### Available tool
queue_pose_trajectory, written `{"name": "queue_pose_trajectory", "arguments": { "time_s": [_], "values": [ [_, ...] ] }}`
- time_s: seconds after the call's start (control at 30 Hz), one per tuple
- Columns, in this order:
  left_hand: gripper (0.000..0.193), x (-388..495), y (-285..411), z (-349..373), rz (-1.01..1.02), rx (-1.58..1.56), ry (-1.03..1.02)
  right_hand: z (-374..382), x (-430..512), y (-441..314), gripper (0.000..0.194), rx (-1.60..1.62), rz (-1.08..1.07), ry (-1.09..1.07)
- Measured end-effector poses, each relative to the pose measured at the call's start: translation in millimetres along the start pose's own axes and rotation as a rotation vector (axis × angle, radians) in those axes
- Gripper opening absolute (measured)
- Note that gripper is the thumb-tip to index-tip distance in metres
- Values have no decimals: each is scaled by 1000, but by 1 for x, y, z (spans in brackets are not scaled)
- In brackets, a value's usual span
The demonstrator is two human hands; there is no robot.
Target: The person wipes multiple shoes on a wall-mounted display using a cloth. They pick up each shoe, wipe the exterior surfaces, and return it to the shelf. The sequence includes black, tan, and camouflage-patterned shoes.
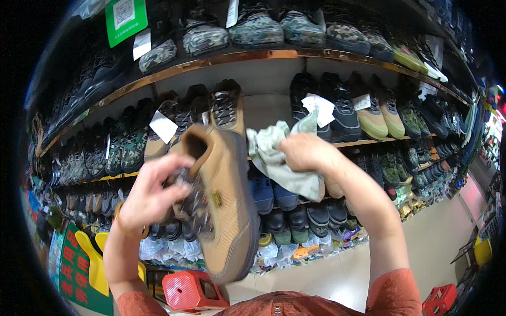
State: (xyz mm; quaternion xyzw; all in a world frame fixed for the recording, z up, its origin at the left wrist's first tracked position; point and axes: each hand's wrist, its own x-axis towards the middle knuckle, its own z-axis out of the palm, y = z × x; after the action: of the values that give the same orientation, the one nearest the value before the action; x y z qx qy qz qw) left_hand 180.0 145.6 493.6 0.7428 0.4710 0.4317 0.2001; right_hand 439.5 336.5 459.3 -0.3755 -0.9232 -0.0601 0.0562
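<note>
My left hand [156, 189] grips a tan lace-up shoe [227, 197] by the tongue and laces near its opening. The shoe hangs toe down, its dark sole edge turned to the right, and it is slightly blurred. In my right hand [302, 152] is a crumpled pale green and white cloth [286, 173], held in front of the shelf and apart from the shoe. Behind the shoe, a similar tan shoe [228, 106] with dark laces stands on the middle shelf. Between it and the black shoes [340, 110] to the right, a bare stretch of shelf back shows.
Camouflage shoes [257, 29] line the upper shelf [276, 54]. Dark blue shoes [263, 195] stand on a lower shelf, with black shoes beneath. A red plastic stool [189, 292] is at floor level below my left arm; another red stool [439, 299] is at far right.
</note>
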Motion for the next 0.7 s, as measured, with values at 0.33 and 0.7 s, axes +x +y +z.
{"name": "queue_pose_trajectory", "arguments": {
  "time_s": [0.33, 0.7],
  "values": [
    [20, 208, -28, 42, 43, 23, -247, 148, -234, 30, 21, 166, 337, -181],
    [51, 342, -95, 70, 76, 761, -247, 292, -369, 17, 33, 607, 790, -322]
  ]
}}
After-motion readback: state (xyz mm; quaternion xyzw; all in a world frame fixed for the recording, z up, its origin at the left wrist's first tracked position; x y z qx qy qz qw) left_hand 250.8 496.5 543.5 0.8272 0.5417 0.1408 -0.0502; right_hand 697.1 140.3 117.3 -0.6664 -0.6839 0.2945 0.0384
